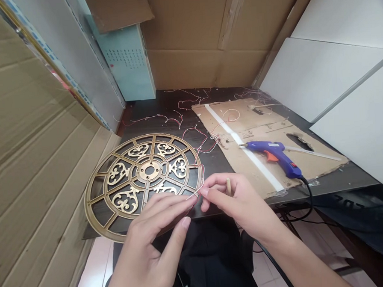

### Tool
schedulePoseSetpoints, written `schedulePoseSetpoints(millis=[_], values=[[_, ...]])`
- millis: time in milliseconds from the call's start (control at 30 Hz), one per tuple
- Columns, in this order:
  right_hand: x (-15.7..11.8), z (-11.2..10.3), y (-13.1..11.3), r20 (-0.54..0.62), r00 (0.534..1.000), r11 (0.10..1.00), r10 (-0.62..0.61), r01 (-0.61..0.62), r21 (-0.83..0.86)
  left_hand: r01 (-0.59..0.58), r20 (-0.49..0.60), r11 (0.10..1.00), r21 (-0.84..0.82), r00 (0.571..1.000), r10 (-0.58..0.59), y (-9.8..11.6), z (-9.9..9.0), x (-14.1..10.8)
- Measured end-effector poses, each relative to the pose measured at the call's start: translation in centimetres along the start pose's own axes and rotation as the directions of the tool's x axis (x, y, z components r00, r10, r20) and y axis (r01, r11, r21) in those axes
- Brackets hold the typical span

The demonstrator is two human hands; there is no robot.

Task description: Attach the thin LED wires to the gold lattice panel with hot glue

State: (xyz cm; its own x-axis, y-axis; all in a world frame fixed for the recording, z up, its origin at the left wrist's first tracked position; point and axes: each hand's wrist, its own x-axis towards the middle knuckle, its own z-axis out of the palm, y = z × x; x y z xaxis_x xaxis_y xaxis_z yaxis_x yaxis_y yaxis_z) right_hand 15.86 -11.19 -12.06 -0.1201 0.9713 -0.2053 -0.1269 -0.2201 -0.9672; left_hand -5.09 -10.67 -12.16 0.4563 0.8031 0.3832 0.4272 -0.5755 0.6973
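Right hand (228, 195) pinching thin wire (202, 177) at lower center, left hand's (160, 235) thumb apart from fingers, openwork disc (149, 171) beside.

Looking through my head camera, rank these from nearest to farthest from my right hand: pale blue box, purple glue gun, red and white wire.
1. Red and white wire: at the right hand's fingertips
2. Purple glue gun: right, on cardboard
3. Pale blue box: back left
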Motion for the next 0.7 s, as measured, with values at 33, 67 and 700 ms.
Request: schedulePoseSetpoints(millis=[33,67,700], values=[[0.0,0.0,0.0,-0.016,1.000,1.000,0.007,-0.007,-0.028,0.004,-0.008,1.000,-0.002,1.000,-0.004,0.0,0.0,0.0],[0.0,-0.1,-0.1,-0.033,0.999,0.998,0.015,-0.017,-0.064,0.006,-0.018,1.000,0.002,1.000,-0.006,0.0,0.0,0.0],[0.0,-0.8,0.3,-0.056,0.998,0.906,0.040,-0.060,-0.420,0.189,0.012,0.982,-0.029,0.982,-0.189,-1.6,-3.1,0.8]])
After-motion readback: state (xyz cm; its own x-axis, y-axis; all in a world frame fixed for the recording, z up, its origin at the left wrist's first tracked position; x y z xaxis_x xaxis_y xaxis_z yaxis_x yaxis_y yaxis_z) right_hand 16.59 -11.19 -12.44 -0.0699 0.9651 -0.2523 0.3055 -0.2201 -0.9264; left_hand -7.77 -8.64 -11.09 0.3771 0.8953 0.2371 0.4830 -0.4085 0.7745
